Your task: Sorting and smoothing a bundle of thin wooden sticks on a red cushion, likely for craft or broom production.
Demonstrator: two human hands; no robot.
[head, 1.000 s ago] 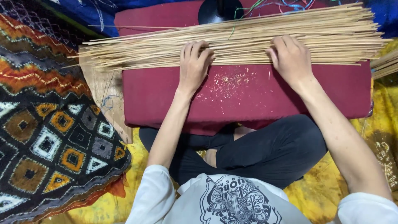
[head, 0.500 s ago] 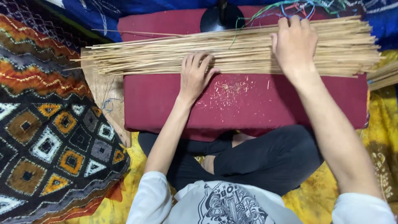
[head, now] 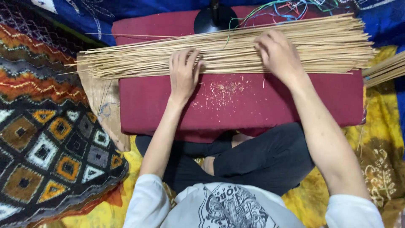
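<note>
Sticks [head: 228,52]: thin pale bundle lying across far edge of maroon cushion [head: 236,105] over lap. Left hand [head: 183,74] flat, fingers spread, pressing bundle. Right hand [head: 276,52] curled loosely on top, fingers bent. Step looks like rolling and evening bundle; next move calls for even pressure, ends aligned.

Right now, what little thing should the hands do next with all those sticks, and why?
Probably roll the bundle of thin sticks back toward the body. Both the left hand and the right hand lie flat on top of it, and it sits near the far edge of the red cushion, close to the black lamp base, so little room looks left beyond.
</note>
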